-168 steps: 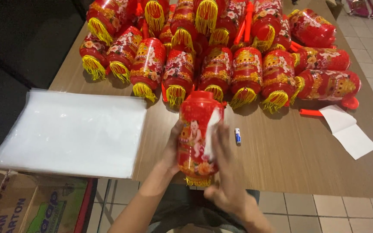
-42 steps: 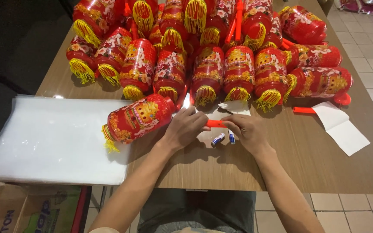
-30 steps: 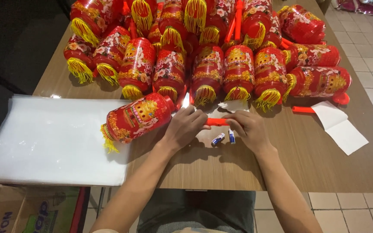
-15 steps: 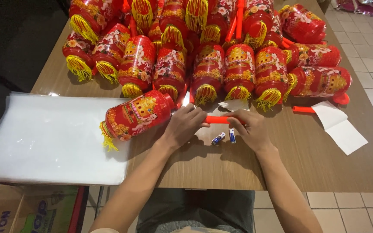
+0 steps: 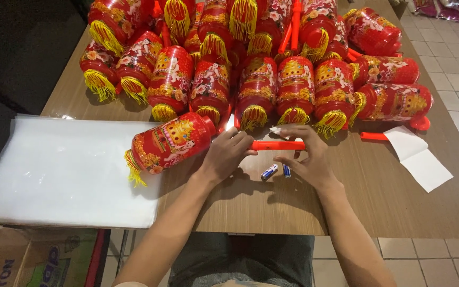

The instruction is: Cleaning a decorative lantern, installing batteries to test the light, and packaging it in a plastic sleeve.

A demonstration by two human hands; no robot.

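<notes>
— Over the tabletop [image 5: 378,212], from the head view, which way does the orange stick [image 5: 278,145] lie?

— Its long axis runs left to right, level. The left hand [image 5: 227,155] pinches one end, the right hand [image 5: 304,157] pinches the other with its fingers curled round it.

— What lies close by?

— Two small batteries [image 5: 273,171] sit just beneath the stick, between the hands. A red lantern [image 5: 168,142] lies on its side by the left hand, yellow tassel pointing left onto a clear plastic sheet [image 5: 59,170].

— Anything crowding them?

— Rows of lanterns [image 5: 272,79] just behind the stick; white paper [image 5: 418,162] to the right.
</notes>
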